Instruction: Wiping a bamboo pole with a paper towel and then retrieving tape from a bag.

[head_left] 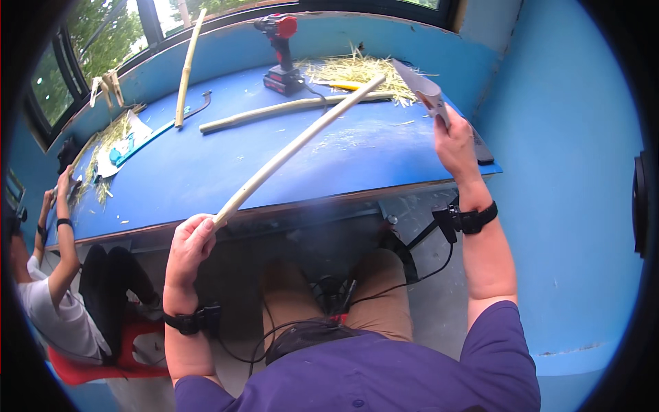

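Observation:
My left hand [191, 248] is closed around the lower end of a pale, peeled wooden stick [288, 152]. The stick slants up and away to the right over the blue table, its far end close to the wood shavings. In my right hand [456, 145], above the table's right end, a curled greyish sheet of sandpaper [424, 88] is pinched between the fingers. The sandpaper stands apart from the stick's far end. A second wooden stick [274, 112] lies behind the one I hold.
On the blue table [206, 178] stand a red-and-black cordless drill [280, 58], a pile of shavings [350, 71], a yellow-handled tool [347, 86] and a teal hacksaw [147, 143]. Another stick [185, 69] rises near the window. At left, a co-worker [62, 295] sits on a red chair.

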The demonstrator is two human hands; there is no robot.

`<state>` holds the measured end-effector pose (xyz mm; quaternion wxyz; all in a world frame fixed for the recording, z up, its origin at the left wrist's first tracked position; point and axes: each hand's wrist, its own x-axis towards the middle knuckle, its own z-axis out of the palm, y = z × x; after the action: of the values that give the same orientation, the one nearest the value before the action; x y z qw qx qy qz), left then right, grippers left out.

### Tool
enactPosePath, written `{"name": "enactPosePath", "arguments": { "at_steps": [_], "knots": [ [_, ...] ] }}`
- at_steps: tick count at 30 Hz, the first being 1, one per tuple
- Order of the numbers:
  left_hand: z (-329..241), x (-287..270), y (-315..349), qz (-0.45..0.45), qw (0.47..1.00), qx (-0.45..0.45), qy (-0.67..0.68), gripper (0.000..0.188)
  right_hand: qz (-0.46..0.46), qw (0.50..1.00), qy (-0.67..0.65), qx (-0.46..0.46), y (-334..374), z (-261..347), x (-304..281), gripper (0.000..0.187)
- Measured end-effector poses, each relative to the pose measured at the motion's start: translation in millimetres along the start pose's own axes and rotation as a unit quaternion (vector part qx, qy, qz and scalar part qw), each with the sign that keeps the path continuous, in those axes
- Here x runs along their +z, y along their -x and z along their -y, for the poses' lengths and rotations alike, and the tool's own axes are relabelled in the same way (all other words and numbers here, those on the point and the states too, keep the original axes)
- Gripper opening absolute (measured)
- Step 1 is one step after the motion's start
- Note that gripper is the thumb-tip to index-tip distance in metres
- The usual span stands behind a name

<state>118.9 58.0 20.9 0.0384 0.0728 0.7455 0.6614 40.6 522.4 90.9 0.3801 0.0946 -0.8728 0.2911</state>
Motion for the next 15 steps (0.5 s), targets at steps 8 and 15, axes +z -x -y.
{"name": "enactPosePath", "arguments": {
  "at_steps": [8,15],
  "knots": [
    [3.1,-24.5,18.6,-0.108,0.987,0.028,0.117,0.023,-0.112,0.972,-0.164,0.128,20.5,-43.9,-18.8,0.025],
    [34.0,-59.1,32.4,-0.112,0.982,0.043,0.143,0.015,-0.163,0.91,-0.245,0.292,14.4,-89.5,-83.8,0.034]
  ]
}}
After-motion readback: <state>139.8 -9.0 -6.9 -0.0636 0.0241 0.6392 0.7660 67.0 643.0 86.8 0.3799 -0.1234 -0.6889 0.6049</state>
